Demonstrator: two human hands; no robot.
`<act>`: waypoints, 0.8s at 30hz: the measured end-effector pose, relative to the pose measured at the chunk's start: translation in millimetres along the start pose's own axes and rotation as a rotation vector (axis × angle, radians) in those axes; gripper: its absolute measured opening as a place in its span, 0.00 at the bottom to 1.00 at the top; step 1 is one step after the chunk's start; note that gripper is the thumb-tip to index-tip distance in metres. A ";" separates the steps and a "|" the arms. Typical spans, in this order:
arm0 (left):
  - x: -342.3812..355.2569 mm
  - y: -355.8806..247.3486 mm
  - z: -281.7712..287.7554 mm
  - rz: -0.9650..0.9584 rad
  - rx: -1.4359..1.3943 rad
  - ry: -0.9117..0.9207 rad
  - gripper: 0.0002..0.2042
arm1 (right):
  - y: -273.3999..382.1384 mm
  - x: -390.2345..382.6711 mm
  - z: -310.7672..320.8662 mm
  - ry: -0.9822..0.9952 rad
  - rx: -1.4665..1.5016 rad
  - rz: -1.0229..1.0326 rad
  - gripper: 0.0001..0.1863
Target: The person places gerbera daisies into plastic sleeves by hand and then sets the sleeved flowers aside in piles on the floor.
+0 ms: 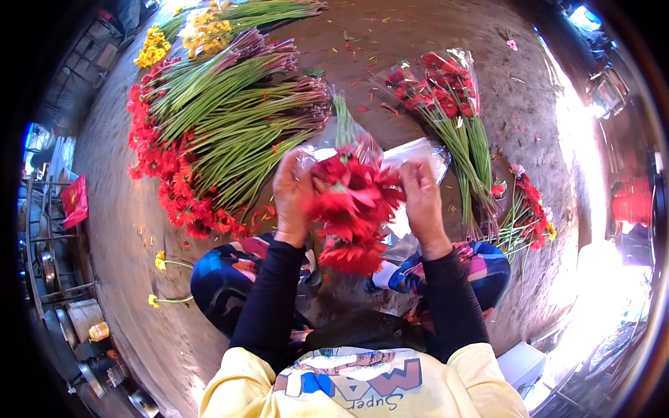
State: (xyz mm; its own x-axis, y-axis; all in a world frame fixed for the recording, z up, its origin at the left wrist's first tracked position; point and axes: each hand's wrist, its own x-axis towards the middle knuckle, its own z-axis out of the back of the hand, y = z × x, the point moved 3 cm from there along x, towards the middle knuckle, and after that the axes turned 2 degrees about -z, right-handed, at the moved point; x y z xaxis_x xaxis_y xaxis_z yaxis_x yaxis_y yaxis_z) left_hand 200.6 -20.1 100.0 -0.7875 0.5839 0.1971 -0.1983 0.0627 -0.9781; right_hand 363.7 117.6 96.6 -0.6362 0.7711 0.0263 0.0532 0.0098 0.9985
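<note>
A bunch of red gerbera flowers [355, 209] is between my two hands, its heads toward me and its green stems [343, 118] pointing away. A clear plastic sleeve [368, 148] wraps around the bunch. On the bunch's left side my left hand [293, 197] is closed at the sleeve's edge, slightly blurred. My right hand [421, 202] has its fingers curled at the right edge of the plastic. Behind and beside the flowers, more clear plastic sleeves [418, 153] lie flat, partly hidden by the bunch and my right hand.
Large piles of red gerberas [174, 184] with long green stems lie at left, yellow ones [209, 33] farther back. Wrapped red bunches [449, 87] rest at right, near loose mixed flowers [533, 209]. Two yellow flowers [160, 260] lie by my left knee. A metal rack [52, 240] stands far left.
</note>
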 end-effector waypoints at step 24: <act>45.1 -165.6 127.3 -0.112 -0.535 -0.250 0.08 | 240.1 55.3 -97.0 0.060 -0.035 0.390 0.07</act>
State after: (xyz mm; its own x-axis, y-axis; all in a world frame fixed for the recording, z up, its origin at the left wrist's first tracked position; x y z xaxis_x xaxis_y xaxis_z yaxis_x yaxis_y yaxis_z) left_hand 123.7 -107.2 279.3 -0.9050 0.3459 0.2475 -0.0185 0.5494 -0.8353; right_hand 266.7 100.8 342.4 -0.6174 0.6738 0.4060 0.2746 -0.2990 0.9139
